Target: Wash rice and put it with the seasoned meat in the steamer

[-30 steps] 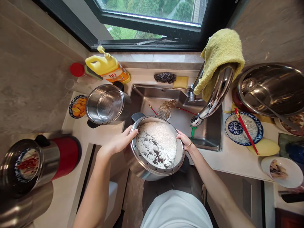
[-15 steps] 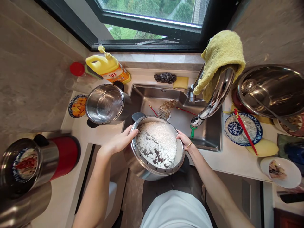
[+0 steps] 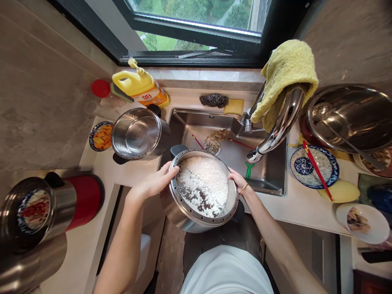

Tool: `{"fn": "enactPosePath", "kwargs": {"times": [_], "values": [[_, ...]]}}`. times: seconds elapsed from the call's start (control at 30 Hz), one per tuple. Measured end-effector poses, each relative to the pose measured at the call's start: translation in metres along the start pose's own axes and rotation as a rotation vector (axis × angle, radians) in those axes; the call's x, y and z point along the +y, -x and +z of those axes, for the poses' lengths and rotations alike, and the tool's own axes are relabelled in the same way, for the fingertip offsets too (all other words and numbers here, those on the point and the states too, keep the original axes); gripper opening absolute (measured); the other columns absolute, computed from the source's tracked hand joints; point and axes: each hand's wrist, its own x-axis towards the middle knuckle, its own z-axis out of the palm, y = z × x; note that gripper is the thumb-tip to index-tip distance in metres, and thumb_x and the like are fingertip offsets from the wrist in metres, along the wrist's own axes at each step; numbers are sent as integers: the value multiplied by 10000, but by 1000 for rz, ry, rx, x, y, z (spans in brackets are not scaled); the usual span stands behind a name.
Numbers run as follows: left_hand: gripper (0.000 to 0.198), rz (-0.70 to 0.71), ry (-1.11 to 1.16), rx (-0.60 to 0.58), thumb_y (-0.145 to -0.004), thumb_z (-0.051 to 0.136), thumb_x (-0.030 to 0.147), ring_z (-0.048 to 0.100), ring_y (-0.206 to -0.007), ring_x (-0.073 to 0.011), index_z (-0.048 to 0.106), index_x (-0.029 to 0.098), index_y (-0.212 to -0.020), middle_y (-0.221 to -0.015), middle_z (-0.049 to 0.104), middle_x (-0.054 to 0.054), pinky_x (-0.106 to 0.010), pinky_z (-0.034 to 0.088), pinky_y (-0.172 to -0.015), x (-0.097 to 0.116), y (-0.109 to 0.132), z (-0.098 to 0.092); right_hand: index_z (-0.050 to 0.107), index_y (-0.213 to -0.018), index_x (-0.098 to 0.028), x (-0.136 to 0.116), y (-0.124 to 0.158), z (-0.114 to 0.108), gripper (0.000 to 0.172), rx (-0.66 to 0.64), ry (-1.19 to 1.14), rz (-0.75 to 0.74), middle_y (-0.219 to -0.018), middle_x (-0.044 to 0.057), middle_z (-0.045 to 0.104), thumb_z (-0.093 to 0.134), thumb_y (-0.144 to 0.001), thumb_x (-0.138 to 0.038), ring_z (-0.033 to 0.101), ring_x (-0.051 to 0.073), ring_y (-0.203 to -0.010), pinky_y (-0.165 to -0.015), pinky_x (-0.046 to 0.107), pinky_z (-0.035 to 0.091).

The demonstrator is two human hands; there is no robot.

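Note:
A round steel steamer pot (image 3: pixel 183 218) with small holes around its rim is held up in front of my body, at the near edge of the sink. White rice (image 3: pixel 211 177) covers much of its bottom, with dark patches showing between the grains. My left hand (image 3: pixel 157 180) grips the pot's left side, thumb over the rim and fingers mostly hidden below. On the right side, my right hand (image 3: pixel 237 179) is closed on the rim. A dark handle (image 3: pixel 178 150) sticks out at the pot's far left.
Behind the pot is a steel sink (image 3: pixel 263 179) holding red chopsticks, food scraps at the drain and a green peeler (image 3: pixel 248 169). An arched faucet (image 3: pixel 280 134) wears a yellow cloth. Another steamer pot (image 3: pixel 136 132) stands left; a patterned bowl (image 3: pixel 314 165) and large steel basin (image 3: pixel 355 122) stand right.

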Motion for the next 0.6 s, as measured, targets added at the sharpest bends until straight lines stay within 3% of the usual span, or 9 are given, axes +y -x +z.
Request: {"fn": "enactPosePath", "kwargs": {"times": [0.13,0.23,0.3,0.4,0.5,0.6], "values": [[737,3,66,-44,-810,216,704,543,-1160,-333,342,291,-1406,-1338,546,-78,-460,397,-979,1,1,-3,538,-1246,-250,1,1,1,750,-7,-12,-12,-885,-14,689,495,-509,-119,589,142,-615,-526,228,471],[767,22,149,-115,-796,288,709,617,-1017,-313,267,292,-1439,-1265,591,-88,-425,488,-850,-4,2,0,552,-1242,-244,-4,1,-5,742,10,28,-32,-882,-11,695,500,-513,-116,570,133,-589,-510,224,454],[824,34,250,-193,-785,370,679,643,-930,-289,160,277,-1473,-1229,603,-98,-379,534,-723,-9,1,12,565,-1240,-244,-14,0,-16,732,63,91,-82,-915,-12,698,510,-521,-118,576,137,-614,-534,230,461],[844,99,432,-201,-785,463,532,613,-1019,-277,92,241,-1485,-1314,535,-113,-371,550,-755,-16,-8,56,620,-1178,-240,-34,0,-39,669,166,247,-240,-1003,-24,692,528,-526,-127,608,172,-791,-698,262,497],[805,219,608,20,-743,511,320,429,-1275,-272,185,149,-1460,-1433,404,-129,-385,395,-1042,-16,-24,120,679,-1058,-202,-58,0,-65,532,212,505,-412,-1025,-4,691,548,-545,-155,593,225,-964,-878,329,469],[772,211,851,139,-739,500,224,391,-1315,-238,204,139,-1447,-1412,429,-123,-360,299,-1105,-5,-39,181,676,-1022,-172,-84,-2,-86,418,203,827,-583,-977,41,698,564,-621,-213,603,242,-973,-918,383,459]]}}
